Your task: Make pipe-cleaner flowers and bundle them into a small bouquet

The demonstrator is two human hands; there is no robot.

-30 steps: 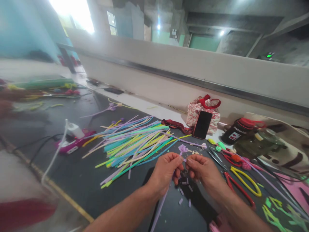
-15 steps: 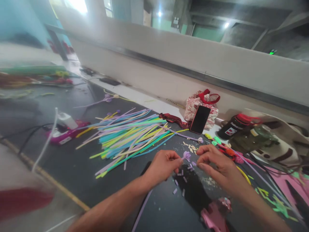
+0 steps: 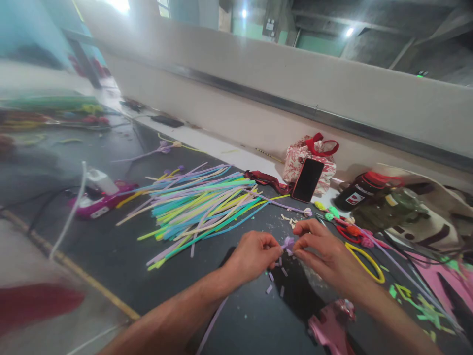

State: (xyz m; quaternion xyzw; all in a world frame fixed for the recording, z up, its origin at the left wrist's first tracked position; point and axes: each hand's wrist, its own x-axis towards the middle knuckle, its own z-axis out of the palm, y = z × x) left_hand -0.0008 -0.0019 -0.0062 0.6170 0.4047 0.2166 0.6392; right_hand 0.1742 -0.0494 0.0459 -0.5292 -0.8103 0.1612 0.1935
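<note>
My left hand [image 3: 254, 255] pinches the top of a long lilac pipe cleaner whose stem [image 3: 209, 329] runs down toward me under the forearm. At its tip sits a small curled purple flower head [image 3: 288, 242]. My right hand [image 3: 325, 251] pinches that flower head from the right, fingers closed on it. Both hands hover just above the dark table [image 3: 121, 276], over several short cut lilac bits [image 3: 275, 285].
A spread pile of coloured pipe cleaners [image 3: 199, 207] lies left of the hands. A black phone [image 3: 307, 180] leans on a patterned bag [image 3: 308, 160]. Yellow-handled pliers [image 3: 364, 261], a dark bottle [image 3: 356, 195], a pink glue gun [image 3: 99, 199] and a pink object [image 3: 330, 328] lie around.
My right hand, apart from the flower half a second ago, has closed in and pinched it. The view has dropped and shifted slightly; the left hand keeps its hold.
</note>
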